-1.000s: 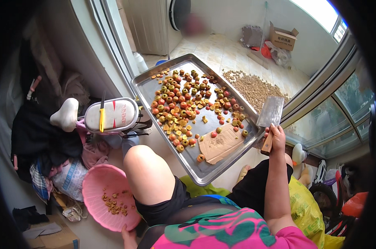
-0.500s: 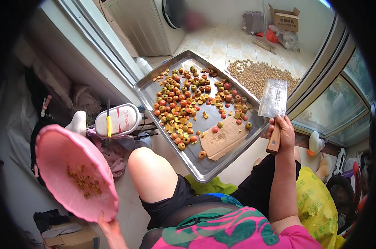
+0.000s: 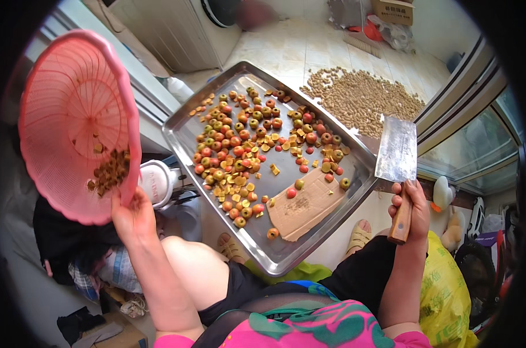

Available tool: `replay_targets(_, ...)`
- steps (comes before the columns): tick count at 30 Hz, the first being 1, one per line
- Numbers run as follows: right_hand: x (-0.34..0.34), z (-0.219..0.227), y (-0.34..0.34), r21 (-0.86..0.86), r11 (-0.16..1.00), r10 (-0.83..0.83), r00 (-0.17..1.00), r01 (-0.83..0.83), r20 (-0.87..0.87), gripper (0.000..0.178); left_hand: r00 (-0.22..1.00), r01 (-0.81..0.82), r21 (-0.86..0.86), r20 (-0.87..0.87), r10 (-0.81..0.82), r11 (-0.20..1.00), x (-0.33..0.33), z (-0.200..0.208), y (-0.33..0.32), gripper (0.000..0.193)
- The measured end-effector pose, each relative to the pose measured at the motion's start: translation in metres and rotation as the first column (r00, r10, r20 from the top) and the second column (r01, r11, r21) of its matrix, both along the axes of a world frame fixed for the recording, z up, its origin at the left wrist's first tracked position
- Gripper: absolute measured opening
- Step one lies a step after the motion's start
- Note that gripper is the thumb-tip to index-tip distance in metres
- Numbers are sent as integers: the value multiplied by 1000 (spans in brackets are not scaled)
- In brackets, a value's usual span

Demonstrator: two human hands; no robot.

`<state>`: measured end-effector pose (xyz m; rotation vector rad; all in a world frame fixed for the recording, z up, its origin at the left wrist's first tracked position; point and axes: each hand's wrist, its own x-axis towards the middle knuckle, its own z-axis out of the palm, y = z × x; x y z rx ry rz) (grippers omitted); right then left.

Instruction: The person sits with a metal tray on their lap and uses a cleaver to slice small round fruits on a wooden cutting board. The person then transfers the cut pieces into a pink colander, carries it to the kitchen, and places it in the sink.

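Note:
Off to the left, a pink plastic basket is held up on its side, its slotted inside facing me. My left hand is closed on its lower rim. A clump of small brown bits lies against the wall just above my fingers. My right hand is wrapped around the wooden handle of a cleaver, blade pointing up beside the tray's right edge. Between my hands, the metal tray carries many small red and green fruits, yellow cut pieces and a flat cardboard piece.
Many light-brown pellet-like pieces are spread on the tiled floor beyond the tray. A yellow plastic bag stands by my right leg. A white-topped object is partly behind the basket. Sliding door frames stand to the right.
My left hand has raised the basket and tipped it further upright. The brown bits have gathered near the lower rim. My right hand still holds the cleaver upright, slightly lower in view.

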<state>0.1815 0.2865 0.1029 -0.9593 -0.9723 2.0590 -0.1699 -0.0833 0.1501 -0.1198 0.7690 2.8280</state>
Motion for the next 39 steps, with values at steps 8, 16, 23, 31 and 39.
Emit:
replay_targets(8, -4, -12, 24, 125, 959, -275, 944, 255, 185, 12, 992, -119, -348, 6, 129, 930, -43, -68, 79, 25)
replay_targets(16, -50, -17, 34, 299, 937, -303, 851, 182, 429, 26, 983, -130, -680, 9, 186, 721, -40, -68, 110, 45)
replay_targets(23, -26, -20, 5, 325, 945, -196, 879, 50, 435, 58, 972, 21, -668, 188, 142, 744, -12, -54, 131, 53)
replay_targets(31, -19, 15, -41, 416, 905, -165, 829, -88, 534, 60, 904, 227, -546, 426, 34, 807, 45, 37, 130, 53)
replay_targets(39, -31, 175, -24, 309, 921, -6, 788, -235, 616, 50, 932, 146, -495, 360, 49, 857, 45, 197, 98, 52)
